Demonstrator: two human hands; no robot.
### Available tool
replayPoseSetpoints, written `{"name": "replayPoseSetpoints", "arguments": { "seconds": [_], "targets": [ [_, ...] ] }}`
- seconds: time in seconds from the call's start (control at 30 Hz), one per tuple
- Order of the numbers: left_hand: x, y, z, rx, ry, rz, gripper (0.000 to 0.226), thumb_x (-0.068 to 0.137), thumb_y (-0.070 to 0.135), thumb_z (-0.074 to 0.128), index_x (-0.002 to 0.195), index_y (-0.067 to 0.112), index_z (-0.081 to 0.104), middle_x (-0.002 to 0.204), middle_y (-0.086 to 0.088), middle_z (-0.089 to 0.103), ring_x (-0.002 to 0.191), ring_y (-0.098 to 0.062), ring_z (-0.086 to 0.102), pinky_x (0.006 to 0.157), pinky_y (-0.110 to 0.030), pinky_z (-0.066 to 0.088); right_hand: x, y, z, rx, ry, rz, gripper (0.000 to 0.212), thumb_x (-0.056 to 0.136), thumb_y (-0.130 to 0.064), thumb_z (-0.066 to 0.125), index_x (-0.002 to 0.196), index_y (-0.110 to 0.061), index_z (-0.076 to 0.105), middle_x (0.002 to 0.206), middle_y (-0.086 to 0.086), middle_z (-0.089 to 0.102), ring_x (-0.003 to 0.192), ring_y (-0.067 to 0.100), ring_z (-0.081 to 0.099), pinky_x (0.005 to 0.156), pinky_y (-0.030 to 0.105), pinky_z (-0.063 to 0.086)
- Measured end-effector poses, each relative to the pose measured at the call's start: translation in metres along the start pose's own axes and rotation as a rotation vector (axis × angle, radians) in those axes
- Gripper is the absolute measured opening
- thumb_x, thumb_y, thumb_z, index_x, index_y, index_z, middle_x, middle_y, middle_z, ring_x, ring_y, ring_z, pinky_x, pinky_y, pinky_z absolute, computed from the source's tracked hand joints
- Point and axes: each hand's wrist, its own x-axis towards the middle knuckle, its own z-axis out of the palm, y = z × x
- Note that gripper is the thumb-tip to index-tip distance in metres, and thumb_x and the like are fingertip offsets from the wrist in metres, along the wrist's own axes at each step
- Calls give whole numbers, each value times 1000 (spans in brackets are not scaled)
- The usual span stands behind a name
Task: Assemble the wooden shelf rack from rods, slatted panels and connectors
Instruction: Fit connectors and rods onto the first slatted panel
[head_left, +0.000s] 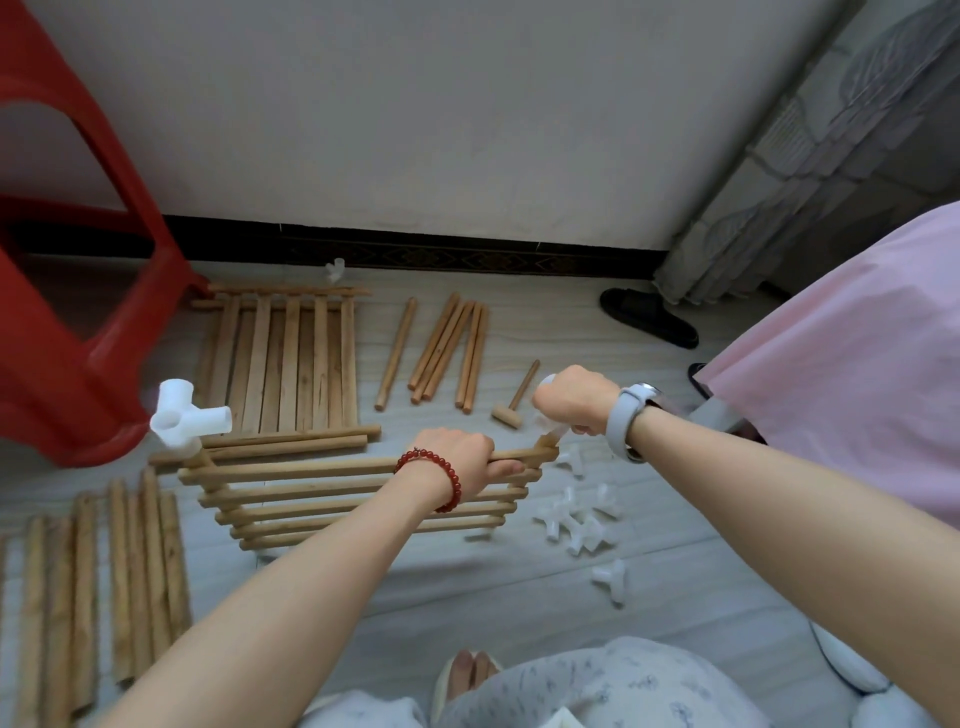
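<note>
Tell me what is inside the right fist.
The right hand grips a white connector at the held slatted panel's corner. Only its white ends show above and below the fingers; its middle and the joint are covered.

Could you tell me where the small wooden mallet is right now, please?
The wooden mallet lies on the floor right of centre, between the loose rods and the right hand.

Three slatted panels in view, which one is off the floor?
The slatted panel gripped by the left hand, with a white connector on its far-left corner. The panel by the red stool and the bottom-left one lie flat.
</note>
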Motion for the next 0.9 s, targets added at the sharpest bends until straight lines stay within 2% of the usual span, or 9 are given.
{"name": "replayPoseSetpoints", "arguments": {
  "seconds": [0.1,0.17,0.27,0.37,0.43,0.57,0.7,0.77,0.9],
  "targets": [
    [-1,-1,1,-29,-30,7,55,88,69,23,73,21,46,66,7,49,60,-13,46,48,-27,27,0,6,-3,-43,-62,-88,46,90,-51,36,66,-15,50,44,-1,51,42,16,42,48,24,34],
    [-1,-1,3,-36,-29,14,56,88,70,23,77,21,47,69,6,50,64,-16,48,49,-28,28,-2,13,-4,-159,44,-202,59,87,-63,30,56,-17,48,40,-4,51,44,15,46,49,26,35],
    [-1,-2,1,-38,-14,23,56,87,70,23,77,21,46,68,6,49,66,-18,48,51,-30,28,-6,14,-2,-256,249,-310,53,92,-52,30,53,-17,40,54,-2,48,52,17,45,50,29,29],
    [-1,-3,0,-35,-5,20,55,88,70,23,75,21,45,66,6,47,67,-19,49,51,-30,28,-7,8,3,-151,239,-267,43,95,-43,28,65,-17,44,67,-1,51,63,19,46,58,33,32],
    [-1,-3,2,-20,16,14,54,88,69,23,71,22,42,65,6,46,67,-20,48,50,-30,27,-7,9,5,-70,232,-190,40,96,-40,27,69,-17,44,71,0,49,63,18,43,59,34,31],
    [-1,-3,4,-37,7,21,53,88,69,23,68,23,40,64,7,46,59,-15,45,47,-28,24,-7,10,9,4,233,-120,41,97,-37,26,68,-14,45,72,3,51,63,19,46,52,30,28],
    [-8,-1,1,-21,-5,20,53,89,68,25,75,21,45,64,6,47,60,-16,46,48,-28,26,-12,11,16,17,279,-96,39,96,-37,26,69,-15,44,70,1,51,63,19,47,56,32,30],
    [-14,-1,-3,-37,1,38,48,91,63,29,83,20,49,69,4,52,65,-17,49,52,-29,30,-13,12,16,16,285,-95,39,96,-38,26,71,-16,44,70,1,51,63,19,47,55,32,30],
    [-41,-21,-15,-19,-6,66,28,95,42,43,97,18,56,91,-2,62,84,-23,57,68,-31,45,-18,17,12,-38,283,-165,39,97,-38,28,77,-13,50,75,2,55,70,23,52,59,33,33]
  ]
}}
